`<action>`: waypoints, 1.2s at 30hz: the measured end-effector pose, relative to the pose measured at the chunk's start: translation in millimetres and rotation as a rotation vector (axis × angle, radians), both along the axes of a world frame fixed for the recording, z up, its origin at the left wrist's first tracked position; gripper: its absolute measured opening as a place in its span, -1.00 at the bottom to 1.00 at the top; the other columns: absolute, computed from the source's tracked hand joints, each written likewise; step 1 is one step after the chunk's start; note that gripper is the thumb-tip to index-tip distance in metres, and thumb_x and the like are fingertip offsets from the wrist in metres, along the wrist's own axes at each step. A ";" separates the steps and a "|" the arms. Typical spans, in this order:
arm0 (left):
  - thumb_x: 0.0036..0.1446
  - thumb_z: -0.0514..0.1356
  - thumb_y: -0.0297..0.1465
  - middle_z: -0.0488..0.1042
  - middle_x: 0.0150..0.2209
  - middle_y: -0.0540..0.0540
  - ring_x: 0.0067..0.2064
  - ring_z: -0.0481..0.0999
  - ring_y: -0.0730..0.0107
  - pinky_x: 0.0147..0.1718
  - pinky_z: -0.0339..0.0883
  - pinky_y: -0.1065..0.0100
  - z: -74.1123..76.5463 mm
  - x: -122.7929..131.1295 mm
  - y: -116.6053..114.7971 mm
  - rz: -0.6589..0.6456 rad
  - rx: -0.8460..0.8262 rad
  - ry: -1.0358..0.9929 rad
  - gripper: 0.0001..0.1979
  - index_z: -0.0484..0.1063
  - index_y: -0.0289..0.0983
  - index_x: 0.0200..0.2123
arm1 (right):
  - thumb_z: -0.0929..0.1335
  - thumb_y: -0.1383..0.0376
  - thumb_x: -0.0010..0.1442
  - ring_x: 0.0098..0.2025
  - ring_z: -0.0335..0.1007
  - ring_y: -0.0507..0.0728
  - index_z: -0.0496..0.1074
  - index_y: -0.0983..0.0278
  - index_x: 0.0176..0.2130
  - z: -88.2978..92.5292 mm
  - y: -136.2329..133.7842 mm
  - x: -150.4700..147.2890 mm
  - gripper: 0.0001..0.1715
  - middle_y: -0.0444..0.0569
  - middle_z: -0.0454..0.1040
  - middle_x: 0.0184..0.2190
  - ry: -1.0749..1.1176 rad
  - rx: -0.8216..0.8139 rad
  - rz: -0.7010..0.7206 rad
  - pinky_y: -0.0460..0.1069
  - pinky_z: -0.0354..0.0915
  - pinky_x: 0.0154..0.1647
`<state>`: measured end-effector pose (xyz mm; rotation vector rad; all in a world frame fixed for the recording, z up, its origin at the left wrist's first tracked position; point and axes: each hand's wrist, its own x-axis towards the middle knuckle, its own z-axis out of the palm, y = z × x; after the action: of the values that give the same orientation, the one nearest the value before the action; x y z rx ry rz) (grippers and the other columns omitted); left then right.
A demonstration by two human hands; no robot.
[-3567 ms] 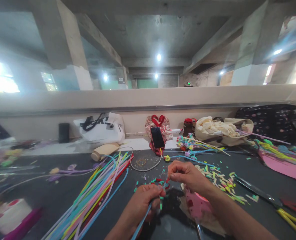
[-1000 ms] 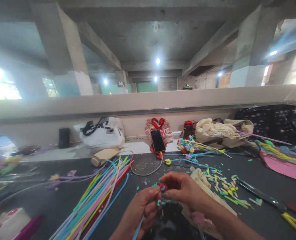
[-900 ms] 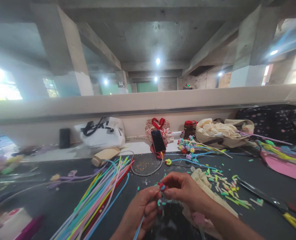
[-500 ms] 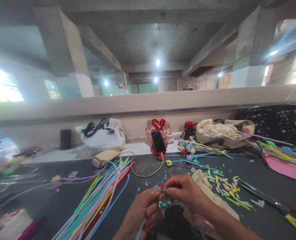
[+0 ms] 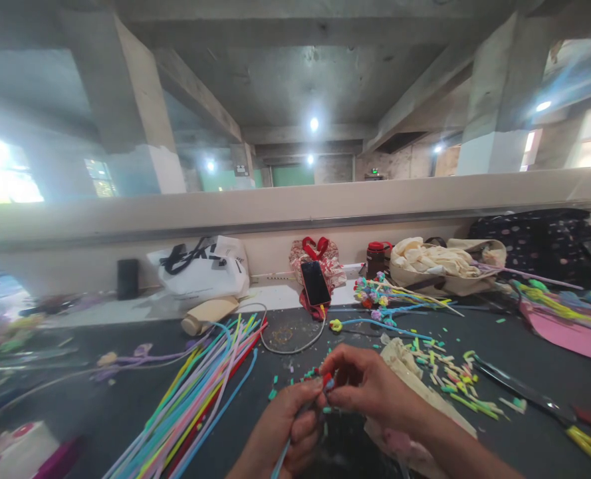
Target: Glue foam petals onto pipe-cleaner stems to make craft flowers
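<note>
Blue stem (image 5: 280, 462) sits clenched in the left hand (image 5: 286, 426). The right hand (image 5: 369, 389) pinches a red bit (image 5: 327, 379) onto its tip, seemingly mid-wrap. Continuing calls for tight, steady fingertip turns.

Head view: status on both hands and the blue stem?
Left hand grip shut on thin blue fuzzy stem. Right hand pinching small red fuzzy piece at stem's top. Coloured cut scraps scattered on dark table around hands.
</note>
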<state>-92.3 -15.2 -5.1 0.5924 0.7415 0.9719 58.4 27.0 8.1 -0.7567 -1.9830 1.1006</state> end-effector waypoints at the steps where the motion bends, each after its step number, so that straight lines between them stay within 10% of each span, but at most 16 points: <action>1: -0.08 0.09 -0.28 -0.03 -0.91 0.21 -0.87 -0.17 0.72 -0.87 -0.33 0.61 0.2 0.1 -0.4 -0.010 0.004 -0.003 -0.78 0.31 -0.31 -0.62 | 0.40 0.39 -0.12 -0.54 0.17 -0.06 0.39 0.30 -0.36 0.3 0.0 -0.4 -0.78 -0.21 0.33 -0.57 0.002 0.001 0.006 -0.18 0.09 -0.55; 36: 0.03 0.00 -0.29 -0.05 -0.89 0.20 -0.86 -0.20 0.71 -0.88 -0.33 0.60 0.8 0.5 1.2 0.017 0.040 0.013 -0.73 0.29 -0.30 -0.61 | 0.31 0.42 -0.08 -0.41 0.26 0.02 0.42 0.27 -0.29 12.5 -2.0 5.5 -0.73 -0.11 0.40 -0.39 0.012 0.134 0.023 -0.12 0.18 -0.43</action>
<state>-91.8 -14.0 -4.3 0.6289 0.7411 1.0011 63.8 25.0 20.6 -0.6571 -2.0375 0.9721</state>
